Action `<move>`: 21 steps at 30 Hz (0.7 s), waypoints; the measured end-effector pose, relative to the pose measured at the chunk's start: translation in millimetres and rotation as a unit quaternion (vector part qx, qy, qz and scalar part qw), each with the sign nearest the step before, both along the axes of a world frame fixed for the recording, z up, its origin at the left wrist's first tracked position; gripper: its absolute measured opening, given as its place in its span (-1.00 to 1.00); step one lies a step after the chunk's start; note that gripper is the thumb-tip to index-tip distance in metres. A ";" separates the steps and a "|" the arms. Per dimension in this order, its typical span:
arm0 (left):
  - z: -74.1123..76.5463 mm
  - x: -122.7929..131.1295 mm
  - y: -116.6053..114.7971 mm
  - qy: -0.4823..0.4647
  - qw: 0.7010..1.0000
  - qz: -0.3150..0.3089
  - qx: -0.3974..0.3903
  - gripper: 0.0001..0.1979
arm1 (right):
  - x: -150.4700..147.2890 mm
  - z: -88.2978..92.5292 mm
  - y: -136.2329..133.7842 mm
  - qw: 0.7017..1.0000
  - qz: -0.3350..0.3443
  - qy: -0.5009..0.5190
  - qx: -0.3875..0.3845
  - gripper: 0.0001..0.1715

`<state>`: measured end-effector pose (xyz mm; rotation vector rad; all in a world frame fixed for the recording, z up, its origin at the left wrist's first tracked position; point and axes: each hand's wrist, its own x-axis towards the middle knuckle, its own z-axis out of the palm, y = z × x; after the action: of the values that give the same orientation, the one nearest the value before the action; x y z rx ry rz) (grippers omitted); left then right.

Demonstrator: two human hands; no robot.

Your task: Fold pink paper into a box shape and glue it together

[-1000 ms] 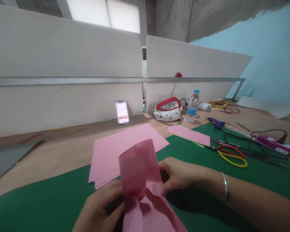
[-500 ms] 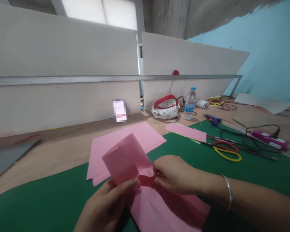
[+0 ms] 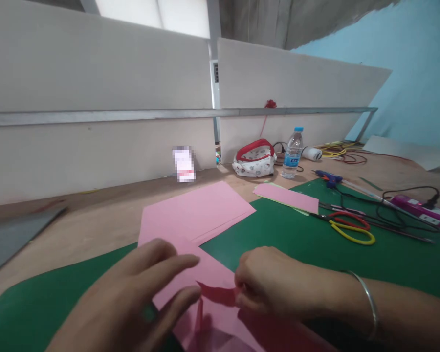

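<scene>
A creased sheet of pink paper (image 3: 223, 320) lies low in the middle of the view, with a darker strip-like gap or fold near its centre. My right hand (image 3: 267, 281), a silver bangle on its wrist, is closed with the paper's edge pinched between thumb and fingers. Just left of that fold, my left hand (image 3: 132, 293) hovers with thumb and fingers apart. Its fingers hide part of the sheet. Beyond both hands rests a stack of flat pink sheets (image 3: 190, 210).
A green mat (image 3: 278, 234) covers the near table. To the right are scissors (image 3: 352, 230), a cut pink strip (image 3: 288, 196), a blue glue gun (image 3: 328, 178) and a purple power strip (image 3: 420, 209). Behind stand a water bottle (image 3: 292, 154) and a white pouch (image 3: 254, 164).
My left hand has let go of the paper and opened, moving left. The raised pink flap has come down flat. My right hand keeps its pinch.
</scene>
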<state>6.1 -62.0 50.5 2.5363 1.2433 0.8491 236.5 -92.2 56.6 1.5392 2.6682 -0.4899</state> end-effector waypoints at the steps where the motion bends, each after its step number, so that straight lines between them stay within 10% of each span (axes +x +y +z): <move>1: 3.3 9.9 -0.1 0.046 0.998 -0.047 0.008 -0.77 | -0.3 0.7 -1.7 1.000 0.009 -0.001 0.001 -0.75; 7: -4.2 56.5 0.9 0.298 0.940 -0.107 -0.132 -0.89 | 5.3 12.1 -2.5 0.997 0.063 -0.036 -0.041 -0.61; 21: -12.0 55.1 -12.7 0.301 0.949 -0.090 -0.030 -0.77 | 11.7 -18.0 38.7 0.969 -0.086 0.193 -0.128 -0.77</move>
<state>61.2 -74.7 38.5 2.9022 1.1154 -0.0215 248.2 -53.4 38.6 1.7517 2.5888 -1.2057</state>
